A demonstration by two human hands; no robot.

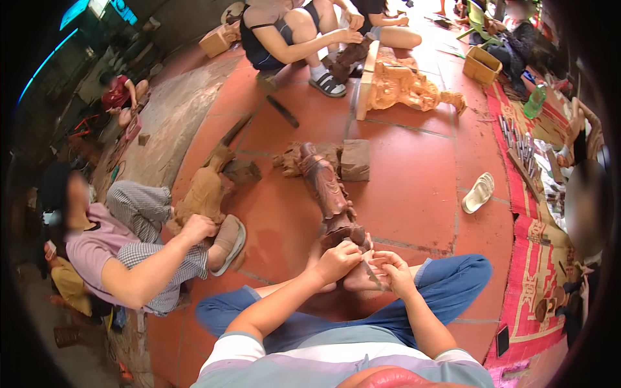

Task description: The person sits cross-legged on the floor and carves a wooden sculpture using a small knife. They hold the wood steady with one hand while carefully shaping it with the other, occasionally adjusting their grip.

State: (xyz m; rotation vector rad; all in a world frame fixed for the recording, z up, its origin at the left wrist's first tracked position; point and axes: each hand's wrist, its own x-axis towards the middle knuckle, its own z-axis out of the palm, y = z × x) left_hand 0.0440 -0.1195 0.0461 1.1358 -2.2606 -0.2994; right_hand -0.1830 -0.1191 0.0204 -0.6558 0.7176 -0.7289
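A dark reddish-brown carved wooden statue [328,194] lies sloping away from me, its far end propped on wood blocks and its near end between my bare feet. My left hand [339,262] is closed, its fingertips together beside the statue's near end; what they pinch is hard to make out. Just to the right, my right hand [393,273] pinches a thin greyish strip [373,277] that hangs down between my hands. Whether the strip's upper end is also in the left fingers cannot be seen.
Rough wood blocks [356,160] support the statue. On the left, a seated person holds a lighter wooden statue [200,193]. A large pale carving [404,84] lies ahead, near other people. Chisels [517,147] and a red mat [517,284] are right, with a sandal [478,193] nearby.
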